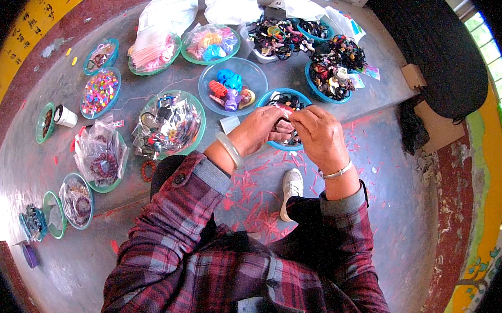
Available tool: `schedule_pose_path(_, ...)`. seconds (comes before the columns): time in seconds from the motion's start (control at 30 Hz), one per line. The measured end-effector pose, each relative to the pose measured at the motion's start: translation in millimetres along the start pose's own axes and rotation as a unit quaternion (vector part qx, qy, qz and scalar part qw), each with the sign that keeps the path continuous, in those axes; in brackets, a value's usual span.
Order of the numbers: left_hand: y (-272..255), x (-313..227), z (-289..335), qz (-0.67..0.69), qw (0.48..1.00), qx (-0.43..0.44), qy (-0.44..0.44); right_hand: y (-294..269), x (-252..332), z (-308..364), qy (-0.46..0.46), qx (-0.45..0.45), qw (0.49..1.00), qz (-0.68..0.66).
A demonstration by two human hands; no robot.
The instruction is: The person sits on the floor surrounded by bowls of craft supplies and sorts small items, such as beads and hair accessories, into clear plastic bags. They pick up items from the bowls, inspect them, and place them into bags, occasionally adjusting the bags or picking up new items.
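Observation:
My left hand (pixel 263 127) and my right hand (pixel 320 133) meet over a blue basin (pixel 273 142) of dark hair ties (pixel 286 99). Fingers on both sides are bent into a pinch around something small, with a bit of pink or red showing between them. Its kind cannot be made out. A pale bangle (pixel 229 150) circles my left wrist, and a thin silver one (pixel 337 171) my right. Just beyond, a clear blue basin (pixel 204 89) holds blue, red and purple scrunchies (pixel 230 83).
Bowls of beads (pixel 100 92), bagged trinkets (pixel 170 124) and bracelets (pixel 105 165) spread to the left. Heaps of black hair ties (pixel 334 60) and white bags (pixel 168 14) lie at the back. Red strips (pixel 254 200) litter the floor around my shoe (pixel 292 189). Black cloth (pixel 435 39) drapes the right side.

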State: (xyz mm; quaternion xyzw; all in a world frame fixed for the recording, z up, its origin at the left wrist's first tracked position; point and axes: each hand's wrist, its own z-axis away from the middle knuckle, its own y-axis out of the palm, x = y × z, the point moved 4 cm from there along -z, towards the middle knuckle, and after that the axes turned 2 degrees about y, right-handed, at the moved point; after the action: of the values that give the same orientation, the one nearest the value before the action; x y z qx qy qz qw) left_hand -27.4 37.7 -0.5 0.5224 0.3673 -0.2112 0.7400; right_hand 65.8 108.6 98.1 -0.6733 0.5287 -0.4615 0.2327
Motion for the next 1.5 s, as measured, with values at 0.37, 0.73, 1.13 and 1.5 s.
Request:
schedule_pose_path(0.37,7.7,0.7,1.5,-0.030,0.999,0.005,-0.019,7.6,-13.3,3.9,0.121,-0.016,0.992,-0.011)
schedule_pose_path(0.73,3.5,-2.1,3.9,-0.016,0.999,0.013,0.032,9.4,-9.8,2.2,0.109,0.025,0.994,0.008)
schedule_pose_path(1.13,12.2,-12.8,11.1,-0.113,0.989,0.028,0.094,9.1,-6.6,1.9,0.080,0.068,0.994,0.023)
schedule_pose_path(1.5,7.6,-6.4,3.0,-0.112,0.987,0.058,0.103,8.4,-10.5,2.8,0.040,0.019,0.997,0.067)
